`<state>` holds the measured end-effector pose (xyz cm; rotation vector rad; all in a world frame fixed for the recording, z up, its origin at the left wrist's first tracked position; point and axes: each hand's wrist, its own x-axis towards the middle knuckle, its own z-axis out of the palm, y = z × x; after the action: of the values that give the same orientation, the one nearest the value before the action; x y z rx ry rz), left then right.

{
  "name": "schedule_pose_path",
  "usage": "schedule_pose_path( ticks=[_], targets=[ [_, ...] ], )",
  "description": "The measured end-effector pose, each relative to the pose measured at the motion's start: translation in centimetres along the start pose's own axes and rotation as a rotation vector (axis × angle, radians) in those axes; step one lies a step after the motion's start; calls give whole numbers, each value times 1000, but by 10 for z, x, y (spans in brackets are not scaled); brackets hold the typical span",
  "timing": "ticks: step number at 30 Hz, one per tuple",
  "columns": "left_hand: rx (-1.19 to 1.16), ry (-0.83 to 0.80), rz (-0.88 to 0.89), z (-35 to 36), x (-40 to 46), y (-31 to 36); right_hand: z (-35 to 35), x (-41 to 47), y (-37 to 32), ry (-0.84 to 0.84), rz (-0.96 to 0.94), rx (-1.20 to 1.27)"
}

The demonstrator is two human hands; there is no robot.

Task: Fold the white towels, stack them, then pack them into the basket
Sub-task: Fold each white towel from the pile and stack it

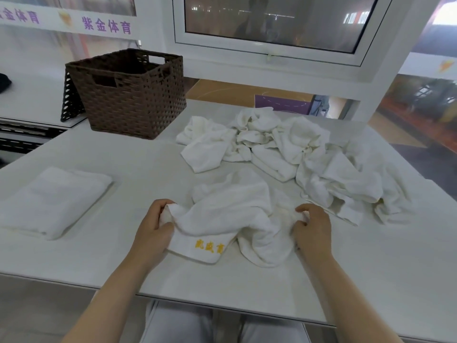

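Note:
A crumpled white towel (232, 214) with yellow embroidery lies in front of me on the white table (128, 169). My left hand (154, 226) grips its left edge, fingers curled round a bunched corner. My right hand (312, 230) pinches the towel's right side. One folded white towel (53, 200) lies flat at the left. A heap of several unfolded white towels (284, 149) sits behind and to the right. The brown woven basket (128, 95) stands at the back left; what is inside it is hidden from me.
The table's near edge (222, 308) runs just above my lap. Behind the table is a white wall with a window (269, 23). A dark perforated panel (70, 100) leans against the basket's left side.

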<state>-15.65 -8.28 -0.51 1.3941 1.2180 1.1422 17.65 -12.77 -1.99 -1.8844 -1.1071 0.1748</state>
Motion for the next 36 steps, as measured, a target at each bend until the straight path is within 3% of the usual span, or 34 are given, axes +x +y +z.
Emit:
schedule_pose_path(
  ticks=[2, 4, 9, 14, 19, 22, 25, 27, 30, 32, 36],
  targets=[
    [8, -3, 18, 1, 1, -2, 7, 14, -15, -42, -130, -114],
    [11, 12, 32, 0, 3, -4, 17, 29, -46, -152, -167, -59],
    [-50, 64, 18, -6, 9, -14, 46, 55, -109, -637, -264, 33],
    [-127, 13, -29, -9, 13, -20, 66, 73, -128, -818, -280, -213],
    [-132, -7, -14, -8, 17, -25, 60, 71, -128, -1124, -301, -463],
    [-83, -33, 4, -6, 17, -25, 56, 68, -113, -1045, -341, -447],
    [53, -49, 69, -4, 14, -23, 52, 68, -106, -793, -362, -315],
    [84, -54, 76, -4, 13, -23, 49, 69, -107, -658, -279, -219],
    [117, -70, 71, -3, 14, -24, 52, 80, -106, -550, -289, -387],
    [148, -106, 95, -2, 13, -25, 59, 88, -106, -580, -338, -514],
    [288, -97, 171, -1, 12, -25, 87, 89, -122, -841, -424, -457]
  ],
)
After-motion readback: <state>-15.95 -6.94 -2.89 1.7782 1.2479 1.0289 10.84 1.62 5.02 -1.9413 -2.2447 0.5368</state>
